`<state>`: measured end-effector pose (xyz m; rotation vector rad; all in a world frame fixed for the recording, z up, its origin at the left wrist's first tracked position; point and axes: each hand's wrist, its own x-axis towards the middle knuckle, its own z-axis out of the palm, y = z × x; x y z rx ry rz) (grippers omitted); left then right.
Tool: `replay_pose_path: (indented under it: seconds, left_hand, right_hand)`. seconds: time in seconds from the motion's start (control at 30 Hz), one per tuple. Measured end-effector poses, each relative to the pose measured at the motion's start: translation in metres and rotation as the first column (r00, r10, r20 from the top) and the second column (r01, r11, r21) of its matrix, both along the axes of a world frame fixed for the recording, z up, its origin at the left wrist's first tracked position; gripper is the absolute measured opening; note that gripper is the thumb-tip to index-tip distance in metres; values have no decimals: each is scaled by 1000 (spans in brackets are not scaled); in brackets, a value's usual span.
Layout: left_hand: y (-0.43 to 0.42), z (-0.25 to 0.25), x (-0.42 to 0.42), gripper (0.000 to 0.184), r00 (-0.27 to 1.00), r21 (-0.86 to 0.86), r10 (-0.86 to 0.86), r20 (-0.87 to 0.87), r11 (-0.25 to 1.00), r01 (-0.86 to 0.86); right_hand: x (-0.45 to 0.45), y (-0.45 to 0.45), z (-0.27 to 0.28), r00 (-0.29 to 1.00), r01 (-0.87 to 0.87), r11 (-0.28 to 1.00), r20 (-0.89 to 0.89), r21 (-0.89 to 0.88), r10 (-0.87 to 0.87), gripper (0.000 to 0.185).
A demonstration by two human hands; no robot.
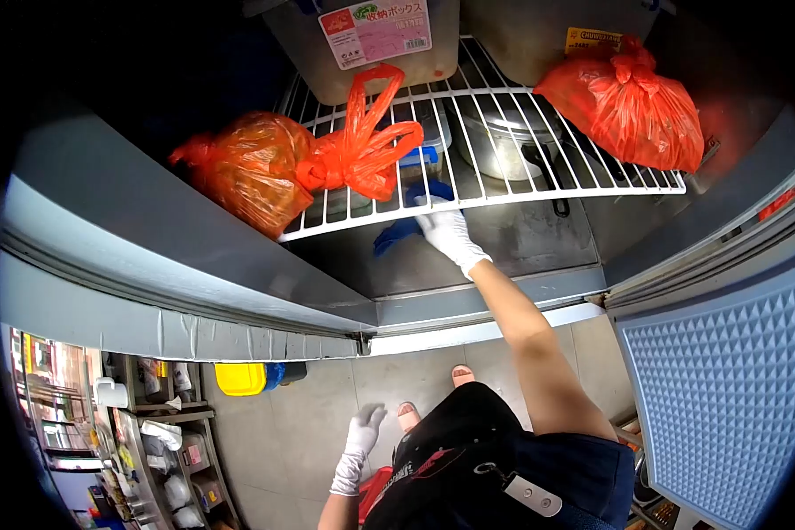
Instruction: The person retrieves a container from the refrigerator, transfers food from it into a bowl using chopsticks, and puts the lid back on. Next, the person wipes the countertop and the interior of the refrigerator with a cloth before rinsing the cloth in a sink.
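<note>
My right hand (446,231), in a white glove, reaches into the fridge below the front edge of the white wire shelf (503,196). Its fingers are wrapped on a blue cloth (399,233) that lies against the metal fridge floor (530,243); part of the cloth shows behind the wires. Away from the fridge, my left hand (365,429), also gloved in white, hangs over the tiled floor with its fingers apart and nothing in it. A metal pot (503,146) and a lidded container (428,132) stand behind the wires.
Red plastic bags of food sit on the shelf at left (256,168) and right (632,110). Plastic storage boxes (433,53) stand behind them. The textured open door (724,380) is at right. A yellow bin (240,379) and shelving (172,411) are at lower left.
</note>
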<state>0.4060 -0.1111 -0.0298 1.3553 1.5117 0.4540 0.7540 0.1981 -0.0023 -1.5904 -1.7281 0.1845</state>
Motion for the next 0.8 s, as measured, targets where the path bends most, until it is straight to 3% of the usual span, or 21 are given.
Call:
replay_pose_path:
  seconds: [0.03, 0.1, 0.13, 0.17, 0.2, 0.23, 0.27, 0.33, 0.37, 0.4, 0.47, 0.5, 0.53, 0.6, 0.63, 0.67, 0.73, 0.77, 0.8]
  left_hand:
    - [19, 7, 15, 25, 995, 174, -96, -33, 980, 100]
    - [69, 84, 74, 23, 984, 222, -159, -83, 959, 174]
    - [94, 90, 96, 23, 974, 403, -227, 27, 894, 197]
    - [120, 94, 117, 23, 967, 359, -242, 76, 912, 200]
    - [147, 97, 141, 24, 964, 505, -266, 4, 832, 228]
    - [174, 85, 162, 28, 966, 701, -212, -149, 666, 255]
    - [199, 87, 182, 33, 964, 747, -171, -202, 609, 264]
    - [249, 73, 211, 38, 946, 747, -39, -322, 603, 280]
    - [269, 66, 222, 41, 893, 662, 39, -448, 686, 302]
    - [288, 40, 225, 47, 862, 661, 84, -501, 679, 318]
    - [302, 35, 225, 42, 772, 525, 20, -635, 745, 412]
    - [311, 33, 225, 30, 741, 529, 36, -670, 724, 443]
    - [317, 14, 223, 20, 775, 678, 143, -616, 597, 429]
    - [330, 9, 224, 18, 749, 631, 160, -643, 665, 400]
    - [351, -25, 221, 19, 797, 670, 250, -549, 702, 241]
    - [352, -15, 224, 22, 818, 664, 329, -473, 743, 85]
    - [348, 17, 232, 27, 807, 597, 497, -319, 767, -236]
    - [355, 9, 228, 29, 786, 550, 470, -401, 810, -204]
    - [359, -2, 222, 28, 760, 549, 394, -517, 834, -59]
  right_hand:
    - [8, 0, 0, 995, 101, 991, 5, 85, -102, 27]
    - [25, 5, -11, 963, 255, 950, 44, 181, -266, 31]
    - [30, 6, -8, 937, 294, 938, 138, 183, -320, 33]
    - [35, 11, -11, 944, 269, 950, 154, 160, -293, 34]
    - [38, 16, -15, 949, 246, 960, 169, 136, -267, 36]
    - [40, 15, -9, 967, 184, 981, 168, 67, -193, 39]
    - [43, 23, -25, 967, 171, 985, 187, 40, -175, 33]
    - [45, 27, -30, 964, 190, 982, 189, -6, -186, 24]
    - [44, 26, -26, 969, 213, 976, 138, -38, -206, 20]
    - [46, 24, -20, 979, 197, 978, 60, -72, -192, 18]
    - [53, 23, -6, 952, 244, 951, -138, -191, -272, 8]
    - [65, 34, -7, 953, 277, 957, -155, 88, -261, 10]
    - [66, 27, 26, 803, 253, 960, -526, -122, -279, 10]
    - [89, 68, -18, 817, 268, 962, -519, -45, -252, 16]
    - [82, 55, 5, 897, 304, 951, -319, -60, -307, 27]
    - [72, 30, 38, 960, 245, 969, -140, 16, -241, 35]
    - [80, 43, 15, 941, -24, 987, 338, 161, -32, 37]
    - [87, 55, -9, 880, -166, 969, 471, 184, 61, 34]
    - [91, 60, -27, 914, -144, 972, 401, 186, 59, 31]
